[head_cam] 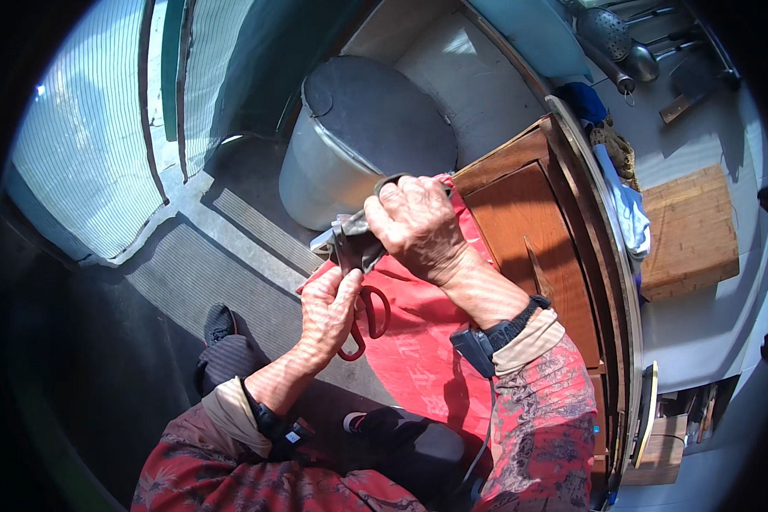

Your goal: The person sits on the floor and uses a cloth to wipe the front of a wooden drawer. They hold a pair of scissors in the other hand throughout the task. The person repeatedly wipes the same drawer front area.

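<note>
Red-handled scissors (374,313) sit in my left hand (329,307), which pinches them near the pivot. Their handle loops hang below the fingers, and the blades point up towards a dark grey cloth-like piece (361,246). My right hand (419,224) is closed around that dark piece, with its knuckles upward. Fingers and folds hide how far the blades reach into it. Beneath both hands spreads a red sheet or bag (416,339) that bears pale printed writing. A small whitish object (323,243) shows behind the dark piece; its kind is unclear.
A large lidded metal drum (333,160) stands ahead, beside a brown wooden cabinet (525,211). On the counter at right lie a thick wooden cutting board (691,230) and cloths (621,205). A cleaver (685,96) and ladles hang above. Striped curtains (89,141) hang at left.
</note>
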Action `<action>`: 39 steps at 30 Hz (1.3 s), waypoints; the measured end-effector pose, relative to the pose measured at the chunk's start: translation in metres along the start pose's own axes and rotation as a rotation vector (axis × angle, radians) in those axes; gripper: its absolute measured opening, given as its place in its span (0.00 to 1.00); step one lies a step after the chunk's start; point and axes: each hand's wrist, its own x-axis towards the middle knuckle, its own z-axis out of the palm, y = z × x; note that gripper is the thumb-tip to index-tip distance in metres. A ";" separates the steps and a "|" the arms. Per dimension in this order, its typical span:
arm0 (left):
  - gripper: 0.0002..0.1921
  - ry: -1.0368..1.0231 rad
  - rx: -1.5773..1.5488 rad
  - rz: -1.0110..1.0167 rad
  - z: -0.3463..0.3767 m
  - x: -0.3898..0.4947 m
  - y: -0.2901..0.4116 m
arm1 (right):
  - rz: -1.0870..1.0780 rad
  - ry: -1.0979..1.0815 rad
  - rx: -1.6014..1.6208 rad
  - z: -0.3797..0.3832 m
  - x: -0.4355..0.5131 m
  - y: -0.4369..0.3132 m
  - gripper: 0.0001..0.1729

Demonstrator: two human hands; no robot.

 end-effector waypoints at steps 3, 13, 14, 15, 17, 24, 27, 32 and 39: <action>0.12 0.014 -0.145 0.064 0.000 -0.002 0.001 | 0.295 0.005 -0.361 -0.036 0.008 0.060 0.13; 0.13 0.011 0.067 0.049 -0.010 0.006 -0.019 | 0.404 -0.012 -0.366 -0.070 -0.074 0.065 0.11; 0.13 -0.001 0.086 0.069 -0.011 0.007 -0.020 | 0.395 0.029 -0.400 -0.083 -0.088 0.059 0.13; 0.13 -0.030 0.090 0.071 -0.011 0.007 -0.023 | 0.381 0.008 -0.439 -0.098 -0.105 0.053 0.11; 0.13 -0.070 0.092 0.105 -0.011 0.009 -0.029 | 0.427 -0.016 -0.432 -0.122 -0.138 0.037 0.10; 0.14 -0.093 0.221 0.108 -0.018 0.013 -0.050 | 0.639 -0.109 -0.498 -0.209 -0.251 -0.022 0.11; 0.14 -0.126 0.304 0.106 -0.020 0.015 -0.061 | 0.765 -0.230 -0.531 -0.249 -0.307 -0.053 0.14; 0.16 -0.188 0.368 0.164 -0.023 0.019 -0.073 | 1.024 -0.272 -0.578 -0.301 -0.392 -0.100 0.20; 0.14 -0.180 0.298 0.154 -0.015 0.011 -0.059 | 1.517 0.209 -0.675 -0.354 -0.425 -0.138 0.23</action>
